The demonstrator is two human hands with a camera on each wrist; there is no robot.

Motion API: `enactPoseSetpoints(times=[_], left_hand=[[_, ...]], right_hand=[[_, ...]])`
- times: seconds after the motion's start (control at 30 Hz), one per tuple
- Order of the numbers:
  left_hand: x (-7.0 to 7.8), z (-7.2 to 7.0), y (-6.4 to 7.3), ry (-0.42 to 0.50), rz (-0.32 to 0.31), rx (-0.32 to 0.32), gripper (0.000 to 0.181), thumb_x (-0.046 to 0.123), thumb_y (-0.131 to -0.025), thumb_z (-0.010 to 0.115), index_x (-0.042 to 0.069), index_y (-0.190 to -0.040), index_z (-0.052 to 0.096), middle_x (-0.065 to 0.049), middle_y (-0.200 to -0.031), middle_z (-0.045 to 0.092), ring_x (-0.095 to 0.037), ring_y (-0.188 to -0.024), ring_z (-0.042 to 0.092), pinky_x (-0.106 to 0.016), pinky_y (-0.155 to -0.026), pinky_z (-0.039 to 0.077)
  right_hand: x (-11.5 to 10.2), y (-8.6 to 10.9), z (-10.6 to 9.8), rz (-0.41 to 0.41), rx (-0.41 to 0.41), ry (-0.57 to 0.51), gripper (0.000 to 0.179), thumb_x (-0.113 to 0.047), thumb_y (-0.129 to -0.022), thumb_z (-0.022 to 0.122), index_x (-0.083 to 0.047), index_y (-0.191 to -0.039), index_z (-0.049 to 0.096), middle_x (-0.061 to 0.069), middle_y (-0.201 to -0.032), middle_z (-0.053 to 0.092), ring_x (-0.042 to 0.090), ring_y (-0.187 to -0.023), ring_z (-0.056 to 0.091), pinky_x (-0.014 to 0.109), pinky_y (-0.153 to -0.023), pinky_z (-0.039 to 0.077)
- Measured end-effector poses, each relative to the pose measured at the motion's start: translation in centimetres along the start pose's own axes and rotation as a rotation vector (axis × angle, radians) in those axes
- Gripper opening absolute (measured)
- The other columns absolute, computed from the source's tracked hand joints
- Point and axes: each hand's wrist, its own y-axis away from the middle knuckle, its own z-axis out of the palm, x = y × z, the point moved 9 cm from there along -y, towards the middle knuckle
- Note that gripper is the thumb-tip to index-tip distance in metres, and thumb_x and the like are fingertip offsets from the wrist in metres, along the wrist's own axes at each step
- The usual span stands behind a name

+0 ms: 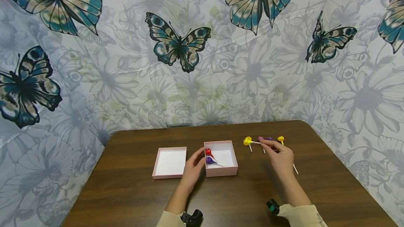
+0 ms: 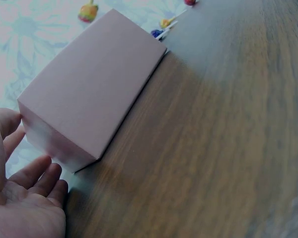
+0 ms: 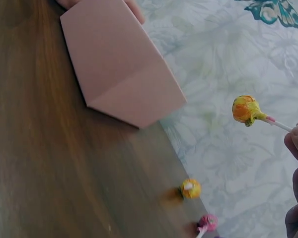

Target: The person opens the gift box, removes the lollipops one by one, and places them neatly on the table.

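My left hand [image 1: 193, 167] touches the left side of an open pink box [image 1: 221, 171] with its fingertips, fingers loosely extended. In the box's left part lie a red lollipop [image 1: 208, 152] and a purple lollipop [image 1: 210, 160], sticks pointing right. To the right of the box, my right hand [image 1: 281, 158] pinches the white stick of a yellow lollipop [image 3: 245, 110], its wrapped head pointing left toward the box. In the head view that head overlaps another yellow lollipop [image 3: 190, 188] on the table.
The box's lid [image 1: 168, 177] lies inside up, left of the left hand. Behind the right hand are a pink lollipop [image 1: 260, 138], a purple lollipop [image 1: 269, 138] and a yellow lollipop [image 1: 281, 138]. A white stick [image 1: 295, 169] shows beside the right wrist. A butterfly-patterned cloth hangs behind the table [image 1: 132, 185].
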Motion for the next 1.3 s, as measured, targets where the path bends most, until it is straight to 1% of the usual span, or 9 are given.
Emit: enactPoseSetpoints(times=[0.2, 0.3, 0.43, 0.6, 0.8, 0.9, 1.03, 1.1, 1.3], left_hand=[[-0.2, -0.2, 0.0, 0.008, -0.024, 0.016, 0.044, 0.017, -0.101, 0.058, 0.012, -0.145, 0.053, -0.013, -0.149, 0.054, -0.029, -0.141, 0.047, -0.033, -0.117, 0.040], [-0.2, -0.1, 0.0, 0.018, -0.020, 0.017, 0.044, 0.016, -0.101, 0.059, 0.012, -0.144, 0.053, -0.014, -0.148, 0.054, -0.030, -0.141, 0.048, -0.039, -0.118, 0.039], [-0.3, -0.2, -0.1, 0.021, -0.017, 0.014, 0.044, 0.017, -0.101, 0.059, 0.013, -0.144, 0.053, -0.014, -0.148, 0.054, -0.031, -0.141, 0.047, -0.047, -0.119, 0.035], [-0.4, -0.2, -0.1, 0.023, -0.013, 0.011, 0.044, 0.018, -0.101, 0.059, 0.014, -0.145, 0.053, -0.013, -0.149, 0.053, -0.030, -0.142, 0.046, -0.047, -0.119, 0.035], [-0.4, -0.3, -0.2, 0.017, -0.026, 0.017, 0.044, 0.019, -0.101, 0.059, 0.015, -0.144, 0.054, -0.012, -0.149, 0.053, -0.031, -0.142, 0.046, -0.048, -0.119, 0.035], [-0.4, -0.5, -0.2, 0.014, -0.016, 0.023, 0.043, 0.017, -0.100, 0.059, 0.014, -0.143, 0.055, -0.013, -0.148, 0.054, -0.031, -0.140, 0.048, -0.043, -0.118, 0.039], [-0.4, -0.5, -0.3, 0.023, -0.006, 0.015, 0.043, 0.015, -0.100, 0.059, 0.013, -0.143, 0.054, -0.014, -0.147, 0.054, -0.030, -0.139, 0.049, -0.027, -0.112, 0.043], [-0.5, -0.5, -0.3, 0.023, -0.002, 0.013, 0.044, 0.015, -0.100, 0.059, 0.012, -0.144, 0.054, -0.015, -0.148, 0.054, -0.030, -0.139, 0.049, -0.024, -0.111, 0.043], [-0.6, -0.5, -0.3, 0.028, -0.017, 0.020, 0.043, 0.016, -0.100, 0.060, 0.014, -0.143, 0.055, -0.012, -0.149, 0.054, -0.027, -0.140, 0.047, -0.035, -0.117, 0.040]], right_hand=[[0.8, 0.3, -2.0, 0.004, 0.073, 0.057, 0.014, -0.018, -0.085, 0.080, -0.010, -0.097, 0.081, -0.024, -0.070, 0.069, -0.001, -0.060, 0.053, 0.016, -0.049, 0.040], [1.1, 0.4, -2.7, 0.002, 0.108, 0.085, 0.012, -0.019, -0.086, 0.080, -0.011, -0.094, 0.081, -0.029, -0.068, 0.066, -0.001, -0.057, 0.051, 0.016, -0.048, 0.038], [1.5, 0.8, -3.7, 0.006, 0.147, 0.089, 0.012, -0.019, -0.086, 0.080, -0.010, -0.093, 0.081, -0.029, -0.065, 0.064, 0.001, -0.052, 0.044, 0.017, -0.043, 0.034], [2.2, 1.4, -5.1, 0.012, 0.196, 0.076, 0.015, -0.020, -0.086, 0.080, -0.007, -0.095, 0.081, -0.031, -0.067, 0.065, 0.000, -0.053, 0.046, 0.016, -0.043, 0.033], [3.8, 2.3, -6.7, 0.080, 0.264, 0.043, 0.018, -0.018, -0.084, 0.081, -0.004, -0.095, 0.080, -0.033, -0.067, 0.065, -0.004, -0.056, 0.051, 0.014, -0.044, 0.035], [4.6, 2.7, -7.3, 0.124, 0.286, 0.036, 0.020, -0.019, -0.083, 0.082, -0.004, -0.096, 0.080, -0.032, -0.067, 0.066, -0.005, -0.057, 0.055, 0.013, -0.044, 0.036], [5.4, 3.3, -8.1, 0.166, 0.322, 0.080, 0.022, -0.024, -0.082, 0.083, -0.008, -0.097, 0.081, -0.036, -0.067, 0.064, -0.008, -0.056, 0.056, 0.012, -0.045, 0.036], [5.6, 3.6, -8.4, 0.176, 0.336, 0.105, 0.023, -0.025, -0.082, 0.083, -0.008, -0.098, 0.081, -0.039, -0.067, 0.062, -0.010, -0.056, 0.054, 0.010, -0.046, 0.037], [6.1, 4.2, -8.9, 0.159, 0.369, 0.169, 0.023, -0.024, -0.083, 0.083, -0.007, -0.097, 0.081, -0.044, -0.063, 0.056, -0.014, -0.054, 0.051, 0.009, -0.045, 0.036]])
